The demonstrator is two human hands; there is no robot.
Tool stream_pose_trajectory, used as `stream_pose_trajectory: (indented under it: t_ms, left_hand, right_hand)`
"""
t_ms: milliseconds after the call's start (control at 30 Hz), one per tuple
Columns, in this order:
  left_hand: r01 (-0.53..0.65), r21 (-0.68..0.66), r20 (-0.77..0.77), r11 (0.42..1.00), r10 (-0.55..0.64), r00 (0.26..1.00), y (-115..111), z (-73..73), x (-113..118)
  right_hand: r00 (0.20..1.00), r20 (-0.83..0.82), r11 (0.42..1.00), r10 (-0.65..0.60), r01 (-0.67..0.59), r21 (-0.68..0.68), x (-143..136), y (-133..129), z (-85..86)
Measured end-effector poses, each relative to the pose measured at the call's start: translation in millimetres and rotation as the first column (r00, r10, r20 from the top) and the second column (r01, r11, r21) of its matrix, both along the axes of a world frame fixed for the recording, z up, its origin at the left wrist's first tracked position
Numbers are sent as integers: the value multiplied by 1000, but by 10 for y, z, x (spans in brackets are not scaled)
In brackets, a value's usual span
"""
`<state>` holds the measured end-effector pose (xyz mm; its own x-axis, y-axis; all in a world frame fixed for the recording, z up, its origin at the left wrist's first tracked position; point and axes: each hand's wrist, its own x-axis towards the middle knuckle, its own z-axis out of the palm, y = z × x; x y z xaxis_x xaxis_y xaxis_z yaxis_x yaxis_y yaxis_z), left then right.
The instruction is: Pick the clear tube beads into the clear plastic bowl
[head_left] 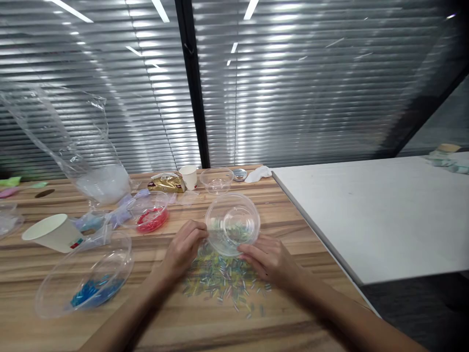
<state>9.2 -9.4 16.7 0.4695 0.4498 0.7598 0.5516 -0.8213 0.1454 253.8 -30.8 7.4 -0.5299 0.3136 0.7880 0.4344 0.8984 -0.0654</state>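
Observation:
My left hand [186, 245] and my right hand [270, 259] grip a clear plastic bowl [213, 211] from both sides near its lower edge. The bowl is tilted, with its round base showing. Through it some greenish-yellow colour is visible; whether that lies in the bowl or behind it I cannot tell. Just below, a loose pile of small tube-shaped pieces [227, 279] in yellow, green and pale blue spreads over the wooden table, between my forearms. The fingers of both hands are closed on the bowl's edge.
At left are a bowl [43, 293] holding blue pieces, a tilted paper cup [51, 233], a bowl [141, 198] with red pieces and a tall clear bag [104, 183]. Farther back stand a gold packet [166, 183], another cup [189, 177] and a clear bowl [217, 175]. A white tabletop [366, 210] adjoins on the right.

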Motion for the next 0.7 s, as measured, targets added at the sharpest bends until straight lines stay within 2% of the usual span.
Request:
stream_pose_trajectory:
  t_ms: [100, 167, 233, 300, 367, 433, 500, 567, 633, 700]
  left_hand:
    - [70, -23, -72, 997, -71, 995, -2, 5, 14]
    - [55, -34, -69, 998, -57, 996, 31, 25, -29]
    - [-55, -51, 1, 997, 55, 999, 81, 48, -108]
    - [-211, -117, 61, 970, 219, 974, 134, 62, -201]
    - [-346, -254, -20, 903, 353, 935, 173, 63, -281]
    - [-485, -375, -217, 790, 434, 874, 187, 57, -325]
    - [-627, -405, -408, 665, 482, 775, 177, 54, -328]
    - [-719, -384, -518, 579, 510, 687, 156, 59, -308]
    - [-735, -389, -546, 556, 504, 670, 142, 64, -293]
    - [-698, -422, -523, 578, 474, 709, 143, 57, -299]
  right_hand:
    - [1000, 12, 1000, 11, -11, -7, -5, -14, 10]
    - [1000, 12, 1000, 8, -8, -6, 3, -17, 16]
    - [1000, 4, 1000, -3, 3, -8, 15, -14, 18]
    - [1000, -4, 1000, -17, 17, -11, 27, -6, 17]
    - [999, -12, 1000, -30, 30, -7, 36, 5, 12]
    - [999, -17, 999, -39, 39, -1, 40, 15, 5]
    - [999, -16, 999, -41, 41, -5, 42, 20, 1]
    - [999, -11, 999, -40, 40, -9, 42, 18, 3]
    - [999, -10, 999, -38, 38, -1, 42, 12, 12]
    - [999, -8, 999, -39, 39, 3, 44, 6, 22]
